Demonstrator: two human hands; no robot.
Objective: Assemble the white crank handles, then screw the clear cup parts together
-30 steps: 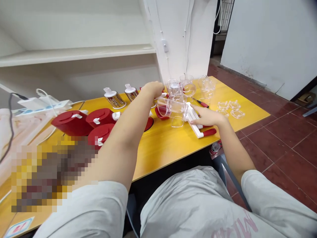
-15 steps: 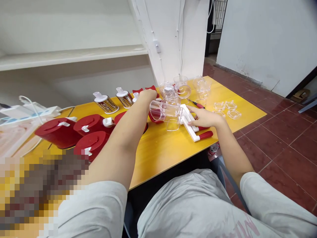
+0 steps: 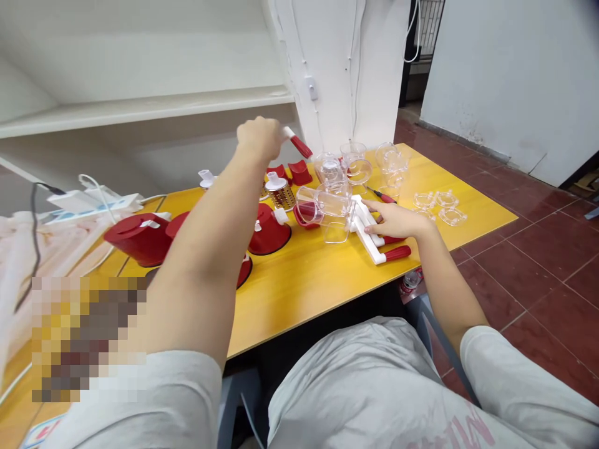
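My left hand [image 3: 256, 137] is raised above the yellow table [image 3: 304, 274], closed round a white and red handle piece [image 3: 296, 143] that sticks out to the right. My right hand [image 3: 395, 221] lies on the table with fingers flat on a white crank part with red grips [image 3: 381, 249]. A clear plastic housing [image 3: 325, 209] with a red part inside lies just left of that hand. A metal grater drum [image 3: 281, 193] stands below my left hand.
Red suction bases [image 3: 135, 237] sit at the left, one [image 3: 269, 231] near the middle. Clear cups [image 3: 355, 162] and clear rings [image 3: 440, 209] stand at the far right end. A red-handled screwdriver [image 3: 381, 195] lies by the cups. A white power strip [image 3: 88, 202] lies at the left.
My left hand has lifted from the table's far side and now holds the white and red handle piece in the air. My right hand stayed on the crank part.
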